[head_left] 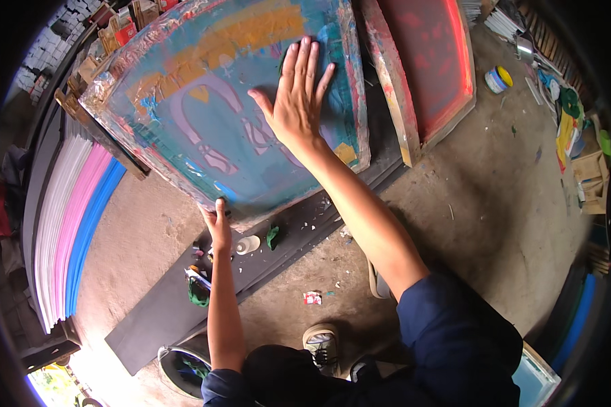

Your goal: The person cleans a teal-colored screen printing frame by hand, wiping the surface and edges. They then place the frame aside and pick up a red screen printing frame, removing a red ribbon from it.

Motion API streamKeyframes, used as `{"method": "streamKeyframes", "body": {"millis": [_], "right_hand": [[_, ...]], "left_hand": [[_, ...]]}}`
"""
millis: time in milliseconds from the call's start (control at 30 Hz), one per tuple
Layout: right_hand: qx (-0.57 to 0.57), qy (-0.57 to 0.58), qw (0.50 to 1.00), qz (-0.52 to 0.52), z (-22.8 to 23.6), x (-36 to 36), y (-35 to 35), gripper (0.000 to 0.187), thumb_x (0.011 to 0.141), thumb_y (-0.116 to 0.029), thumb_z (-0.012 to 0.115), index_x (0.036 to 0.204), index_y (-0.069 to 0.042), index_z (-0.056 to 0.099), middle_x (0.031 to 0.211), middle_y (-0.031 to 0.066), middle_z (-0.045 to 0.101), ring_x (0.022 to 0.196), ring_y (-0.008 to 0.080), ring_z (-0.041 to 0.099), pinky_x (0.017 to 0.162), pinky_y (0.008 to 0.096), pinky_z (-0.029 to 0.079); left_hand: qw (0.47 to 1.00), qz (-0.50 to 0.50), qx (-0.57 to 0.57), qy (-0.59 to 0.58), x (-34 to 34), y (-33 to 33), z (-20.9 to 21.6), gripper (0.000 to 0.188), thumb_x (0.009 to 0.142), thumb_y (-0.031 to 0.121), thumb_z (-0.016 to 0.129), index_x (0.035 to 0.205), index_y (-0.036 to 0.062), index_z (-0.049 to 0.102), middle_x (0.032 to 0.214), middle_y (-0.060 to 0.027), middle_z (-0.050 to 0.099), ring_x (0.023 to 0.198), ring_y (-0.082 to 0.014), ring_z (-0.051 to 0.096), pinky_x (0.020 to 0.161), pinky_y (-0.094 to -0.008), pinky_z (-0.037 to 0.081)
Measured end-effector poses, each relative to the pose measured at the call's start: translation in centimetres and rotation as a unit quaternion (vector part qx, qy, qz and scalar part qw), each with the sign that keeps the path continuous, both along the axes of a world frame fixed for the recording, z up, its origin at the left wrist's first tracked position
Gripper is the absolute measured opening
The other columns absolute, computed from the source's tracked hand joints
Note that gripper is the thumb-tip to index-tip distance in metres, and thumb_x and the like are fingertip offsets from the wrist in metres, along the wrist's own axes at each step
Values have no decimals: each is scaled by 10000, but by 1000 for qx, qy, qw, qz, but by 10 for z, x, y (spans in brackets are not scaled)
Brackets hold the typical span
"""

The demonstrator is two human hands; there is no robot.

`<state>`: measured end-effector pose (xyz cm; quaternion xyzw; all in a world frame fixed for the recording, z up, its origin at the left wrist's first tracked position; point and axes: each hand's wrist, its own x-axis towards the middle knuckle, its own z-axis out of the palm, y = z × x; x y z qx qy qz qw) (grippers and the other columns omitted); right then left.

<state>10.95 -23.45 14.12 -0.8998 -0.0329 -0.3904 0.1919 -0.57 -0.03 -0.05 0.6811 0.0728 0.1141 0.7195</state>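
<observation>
A large screen-printing frame (258,159) with teal mesh, orange-brown patches and pale sandal-like shapes stands tilted in front of me. Its wooden rim is wrapped in stained tape. My right hand (296,95) lies flat on the upper right of the mesh, fingers spread, holding nothing. At the near lower edge my left hand (218,227) grips the rim, thumb on top and the other fingers hidden beneath. Close to that hand, a small clear bottle (248,245) and a dark green scrap (272,237) lie on a long black board (163,319).
A second frame with red mesh (431,68) leans at the right. Stacked white, pink and blue sheets (81,224) stand at the left. A bucket (183,370) is near my left elbow. A yellow-and-blue tub (498,79) sits on the floor, with clutter along the right wall.
</observation>
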Motion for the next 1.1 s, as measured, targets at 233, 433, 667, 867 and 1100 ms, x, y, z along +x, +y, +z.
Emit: {"method": "streamKeyframes", "body": {"millis": [233, 433, 667, 867, 1100], "right_hand": [[-127, 109, 982, 87, -134, -77, -59, 859, 758, -546, 526, 1345, 11, 239, 1428, 162, 181, 1333, 281, 144, 1053, 532, 70], [-48, 6, 999, 0, -46, -18, -28, 857, 812, -534, 445, 1325, 100, 181, 1400, 265, 151, 1320, 368, 117, 1038, 559, 31], [-39, 40, 998, 15, -106, -58, -1, 776, 840, -507, 404, 1309, 87, 233, 1390, 267, 184, 1312, 377, 146, 1030, 578, 53], [-56, 72, 995, 24, -143, -76, -26, 764, 876, -459, 377, 1337, 95, 122, 1406, 282, 68, 1327, 369, 44, 1049, 536, 2], [10, 37, 999, -17, -103, -56, 22, 806, 872, -475, 360, 1301, 163, 121, 1369, 345, 96, 1307, 427, 71, 1031, 577, 27]], "left_hand": [[1000, -6, -15, -12, 7, -9, 2, 555, 890, 169, 514, 1344, 41, 221, 1224, -75, 425, 1068, -155, 416, 936, -275, 302], [1000, -10, -12, 2, 0, -10, 11, 592, 893, 195, 502, 1370, 50, 183, 1319, -79, 347, 1173, -173, 349, 994, -299, 243], [1000, -15, -16, -6, 1, -17, 18, 576, 887, 154, 516, 1343, 20, 192, 1217, -85, 418, 1065, -152, 412, 937, -273, 302], [1000, -8, -28, -4, 0, -7, 16, 534, 885, 134, 519, 1323, 32, 230, 1180, -69, 449, 1042, -136, 428, 924, -265, 315], [1000, -2, -26, 0, -1, -9, 14, 560, 888, 136, 516, 1341, 36, 204, 1211, -78, 433, 1067, -144, 419, 946, -278, 304]]}}
